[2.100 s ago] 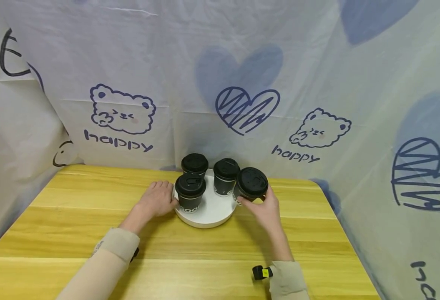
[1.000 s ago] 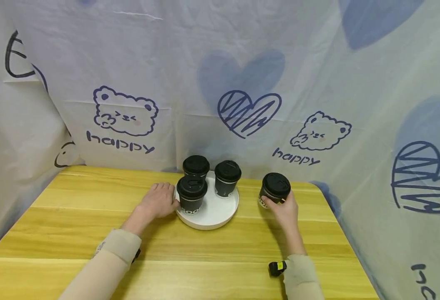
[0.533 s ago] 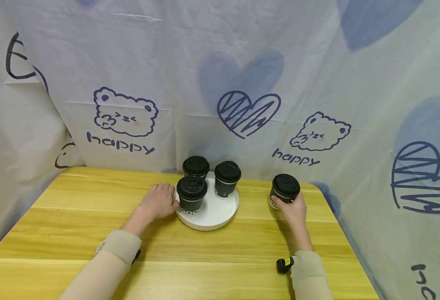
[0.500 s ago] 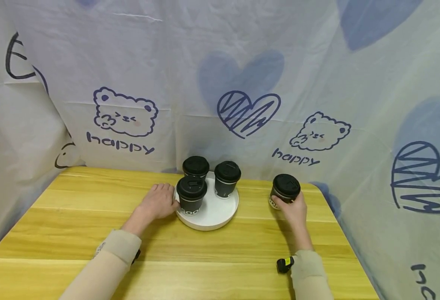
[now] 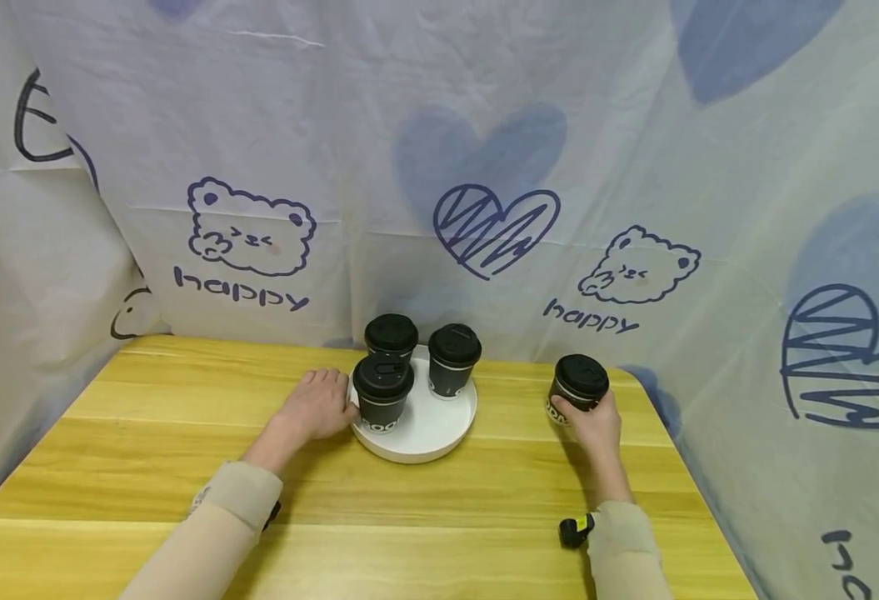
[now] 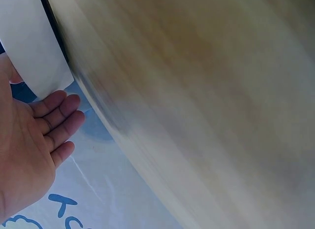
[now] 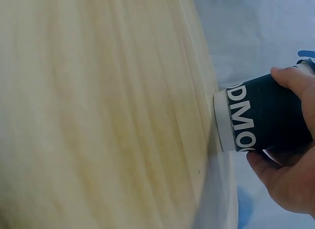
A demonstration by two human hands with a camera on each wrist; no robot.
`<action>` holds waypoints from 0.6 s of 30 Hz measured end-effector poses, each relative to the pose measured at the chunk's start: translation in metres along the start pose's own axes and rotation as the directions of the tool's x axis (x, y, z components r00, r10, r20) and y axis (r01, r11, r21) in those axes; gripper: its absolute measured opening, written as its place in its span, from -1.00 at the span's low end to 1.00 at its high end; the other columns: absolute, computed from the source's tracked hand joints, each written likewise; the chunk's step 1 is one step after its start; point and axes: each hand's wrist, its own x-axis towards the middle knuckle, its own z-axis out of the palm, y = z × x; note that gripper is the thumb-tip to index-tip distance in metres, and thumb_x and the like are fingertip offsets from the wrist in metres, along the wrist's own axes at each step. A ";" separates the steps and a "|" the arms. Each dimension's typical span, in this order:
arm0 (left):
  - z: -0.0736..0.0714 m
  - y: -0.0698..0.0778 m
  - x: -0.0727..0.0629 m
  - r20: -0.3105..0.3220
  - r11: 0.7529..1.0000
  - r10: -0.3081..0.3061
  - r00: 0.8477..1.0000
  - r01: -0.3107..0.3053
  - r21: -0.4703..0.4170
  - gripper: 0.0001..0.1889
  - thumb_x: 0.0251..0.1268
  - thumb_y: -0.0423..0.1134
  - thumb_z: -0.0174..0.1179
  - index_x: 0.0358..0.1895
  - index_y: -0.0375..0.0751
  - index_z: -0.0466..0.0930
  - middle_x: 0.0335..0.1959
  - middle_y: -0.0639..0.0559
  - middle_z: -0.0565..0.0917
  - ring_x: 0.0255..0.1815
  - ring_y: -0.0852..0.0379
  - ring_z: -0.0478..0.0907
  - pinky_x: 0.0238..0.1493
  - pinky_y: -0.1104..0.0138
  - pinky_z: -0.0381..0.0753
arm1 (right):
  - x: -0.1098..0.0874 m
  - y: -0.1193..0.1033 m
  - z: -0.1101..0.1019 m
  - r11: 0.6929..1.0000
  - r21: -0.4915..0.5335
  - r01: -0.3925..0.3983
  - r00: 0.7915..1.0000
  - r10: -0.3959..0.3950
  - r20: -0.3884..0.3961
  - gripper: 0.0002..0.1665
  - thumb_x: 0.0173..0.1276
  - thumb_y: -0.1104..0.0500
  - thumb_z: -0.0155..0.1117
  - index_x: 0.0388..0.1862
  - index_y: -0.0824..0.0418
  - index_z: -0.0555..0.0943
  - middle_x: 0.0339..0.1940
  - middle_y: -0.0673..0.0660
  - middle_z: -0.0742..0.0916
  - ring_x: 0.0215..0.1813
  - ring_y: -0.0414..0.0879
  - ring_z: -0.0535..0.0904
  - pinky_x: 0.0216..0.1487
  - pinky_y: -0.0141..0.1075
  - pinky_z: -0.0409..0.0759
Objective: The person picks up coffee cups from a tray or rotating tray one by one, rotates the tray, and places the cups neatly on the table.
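We see a printed sheet (image 5: 379,100) hanging behind a yellow wooden table (image 5: 409,521), which bears a round white tray (image 5: 439,425). The left hand (image 5: 317,405) holds the tray's left rim, thumb over it, fingers loosely extended outside. The right hand (image 5: 598,425) wraps thumb and fingers round a lidded black cup (image 5: 580,379) near the far right corner; we cannot tell whether its base touches the wood. Three similar cups (image 5: 382,400) stand upright in the tray.
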 end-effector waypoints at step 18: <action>0.001 0.000 -0.001 -0.030 1.000 0.016 0.999 -0.016 0.007 -0.50 0.38 -0.01 0.10 0.04 -0.46 0.49 -0.01 -0.32 0.57 0.15 -0.32 0.47 0.34 -0.12 0.38 | -0.003 -0.001 -0.006 1.000 0.016 -0.004 1.000 0.004 0.014 0.22 0.24 -0.02 0.56 0.65 0.37 0.05 0.56 0.48 0.31 0.58 0.38 0.19 0.55 0.24 0.20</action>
